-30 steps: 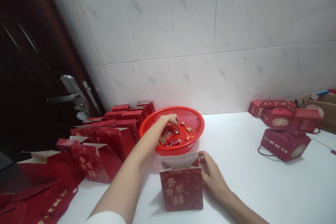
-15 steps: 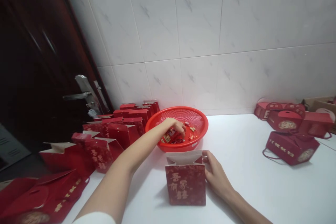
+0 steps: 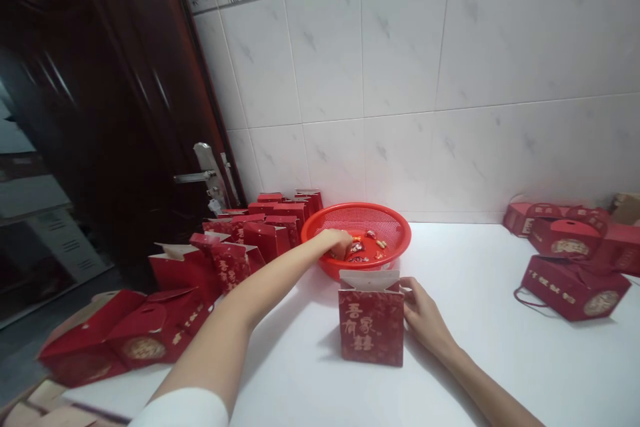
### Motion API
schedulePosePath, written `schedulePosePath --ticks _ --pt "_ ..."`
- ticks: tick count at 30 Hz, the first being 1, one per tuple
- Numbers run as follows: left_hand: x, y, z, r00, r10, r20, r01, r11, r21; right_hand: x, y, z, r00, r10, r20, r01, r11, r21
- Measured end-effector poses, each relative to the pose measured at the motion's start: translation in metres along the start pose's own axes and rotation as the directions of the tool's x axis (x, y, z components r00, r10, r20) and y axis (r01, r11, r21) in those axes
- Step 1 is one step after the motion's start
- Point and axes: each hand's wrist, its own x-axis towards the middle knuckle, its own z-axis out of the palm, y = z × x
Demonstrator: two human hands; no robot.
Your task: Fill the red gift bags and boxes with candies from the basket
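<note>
My left hand (image 3: 341, 243) reaches down into a red plastic colander (image 3: 406, 240). Its fingertips are hidden among wrapped candies (image 3: 358, 248), so their grip does not show. In front of the colander a red paper gift box (image 3: 371, 327) with gold characters stands upright on the white table, its top flaps raised and open. The fingers of my right hand (image 3: 420, 310) hold this box by its upper right side, partly hidden behind it.
Several red boxes (image 3: 267, 240) stand in rows to the left of the colander, and larger red boxes (image 3: 155, 327) lie nearer. More handled boxes (image 3: 575, 287) sit on the right. A tiled wall (image 3: 400, 160) rises behind, with a dark door (image 3: 150, 113) at left.
My left hand has shifted left and lower inside the colander, uncovering candies on its right. My right hand stays at the gift box. The whole view has turned left.
</note>
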Motion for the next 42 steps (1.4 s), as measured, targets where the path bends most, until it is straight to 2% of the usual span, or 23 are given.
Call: schedulePosePath --ticks 3,7,12,15,18,20,26,31,34,37,42 --pt "-0.016 -0.002 -0.011 1.0 -0.013 -0.004 0.013 1.0 0.008 0.001 -0.004 -0.005 1.0 0.024 0.007 -0.024 0.999 0.021" --pt "-0.038 -0.004 -0.017 0.975 -0.057 -0.213 0.043 0.997 -0.069 0.002 -0.009 -0.013 0.997 0.072 0.005 -0.072 0.997 -0.008" --pt "-0.058 -0.002 -0.013 0.881 -0.141 -0.452 0.027 0.968 -0.249 0.007 0.004 -0.019 0.99 0.11 -0.083 -0.115 0.992 -0.05" --pt "-0.063 0.002 -0.01 0.83 -0.195 -0.523 -0.018 0.928 -0.373 0.01 0.012 -0.023 0.981 0.112 -0.159 -0.118 0.993 -0.029" --pt "-0.063 0.004 -0.008 0.781 -0.236 -0.579 -0.1 0.867 -0.489 0.01 0.007 -0.028 0.968 0.102 -0.228 -0.093 0.994 0.048" --pt "-0.061 0.005 -0.006 0.753 -0.261 -0.603 -0.163 0.815 -0.557 0.01 -0.002 -0.032 0.963 0.11 -0.244 -0.089 0.992 0.092" --pt "-0.057 0.002 -0.005 0.716 -0.311 -0.625 -0.338 0.629 -0.7 0.015 -0.021 -0.041 0.926 0.084 -0.367 -0.037 0.991 0.132" --pt "-0.055 0.014 -0.005 0.688 -0.328 -0.648 -0.464 0.488 -0.739 0.026 -0.044 -0.041 0.901 -0.006 -0.434 0.121 0.963 0.239" --pt "-0.053 0.026 -0.006 0.682 -0.311 -0.662 -0.526 0.421 -0.739 0.042 -0.067 -0.036 0.91 -0.072 -0.407 0.205 0.934 0.293" --pt "-0.052 0.039 -0.008 0.679 -0.276 -0.68 -0.575 0.376 -0.727 0.061 -0.089 -0.027 0.933 -0.096 -0.346 0.226 0.906 0.359" --pt "-0.051 0.054 -0.013 0.676 -0.237 -0.697 -0.626 0.313 -0.714 0.086 -0.112 -0.008 0.948 -0.171 -0.268 0.255 0.914 0.317"
